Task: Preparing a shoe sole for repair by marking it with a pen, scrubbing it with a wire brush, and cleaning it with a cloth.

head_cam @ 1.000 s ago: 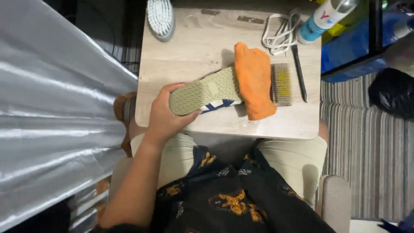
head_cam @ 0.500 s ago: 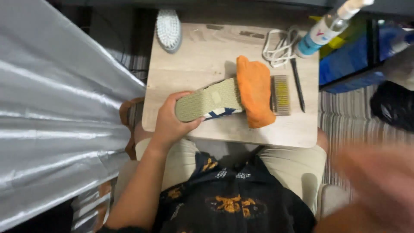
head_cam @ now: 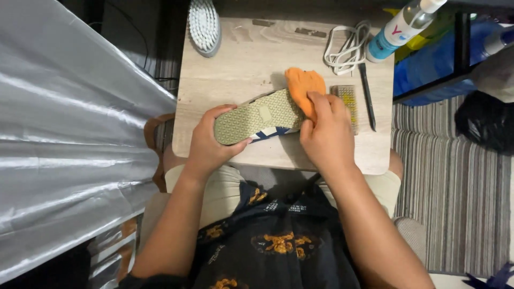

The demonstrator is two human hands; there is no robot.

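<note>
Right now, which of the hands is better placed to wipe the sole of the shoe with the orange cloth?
The right hand. It already lies on the orange cloth, which rests against the sole of the shoe. The left hand grips the other end of the shoe and steadies it on the table.

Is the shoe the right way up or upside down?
Upside down. The shoe shows its bumpy green sole to the camera, held by the left hand, while the right hand presses an orange cloth on it.
</note>
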